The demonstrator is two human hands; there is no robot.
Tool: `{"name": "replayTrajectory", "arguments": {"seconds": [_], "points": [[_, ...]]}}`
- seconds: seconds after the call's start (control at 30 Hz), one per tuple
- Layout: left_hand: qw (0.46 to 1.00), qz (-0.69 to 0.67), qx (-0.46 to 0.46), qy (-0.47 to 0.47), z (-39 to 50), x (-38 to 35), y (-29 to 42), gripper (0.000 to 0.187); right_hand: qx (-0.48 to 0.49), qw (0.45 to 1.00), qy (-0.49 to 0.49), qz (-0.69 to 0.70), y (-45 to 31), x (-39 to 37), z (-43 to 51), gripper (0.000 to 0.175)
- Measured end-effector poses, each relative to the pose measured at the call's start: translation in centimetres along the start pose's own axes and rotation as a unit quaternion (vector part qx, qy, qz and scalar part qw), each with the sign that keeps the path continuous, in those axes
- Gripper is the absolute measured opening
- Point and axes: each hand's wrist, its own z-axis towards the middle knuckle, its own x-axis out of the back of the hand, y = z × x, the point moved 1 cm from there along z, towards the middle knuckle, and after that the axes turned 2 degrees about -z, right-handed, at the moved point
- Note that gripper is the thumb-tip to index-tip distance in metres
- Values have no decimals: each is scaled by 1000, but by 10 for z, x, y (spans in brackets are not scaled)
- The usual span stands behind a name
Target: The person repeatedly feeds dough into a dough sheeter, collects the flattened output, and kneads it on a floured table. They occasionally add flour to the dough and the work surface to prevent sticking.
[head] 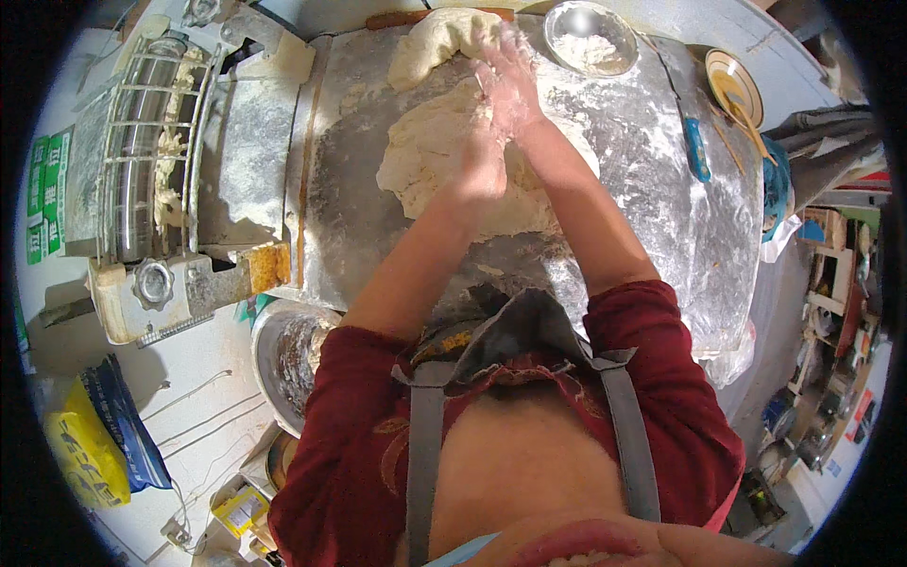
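Observation:
A large, flattened mass of pale dough (pixel 425 149) lies on the floured metal worktop (pixel 347 234). Both my hands are together above its upper part, dusted with flour. My left hand (pixel 485 156) and my right hand (pixel 514 92) overlap or press against each other, so where one ends is hard to see. The fingers reach towards a second, thick roll of dough (pixel 432 42) at the worktop's far edge. Whether the fingertips touch that roll cannot be told. Nothing is plainly gripped in either hand.
Left stands a dough roller machine (pixel 149 156) with a wire guard. A metal bowl of flour (pixel 592 39) is at the back, a bowl with a utensil (pixel 735 85) and a blue-handled tool (pixel 697 149) at the right. Below the machine is a large metal basin (pixel 283 354).

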Motion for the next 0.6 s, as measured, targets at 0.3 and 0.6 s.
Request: {"name": "replayTrajectory", "arguments": {"seconds": [0.3, 0.6], "points": [[969, 240, 5, -55, 35, 28, 30, 42, -31, 956, -278, -82, -32, 31, -35, 39], [791, 557, -253, -13, 14, 10, 23, 32, 18, 917, -313, -249, -17, 27, -20, 78]]}}
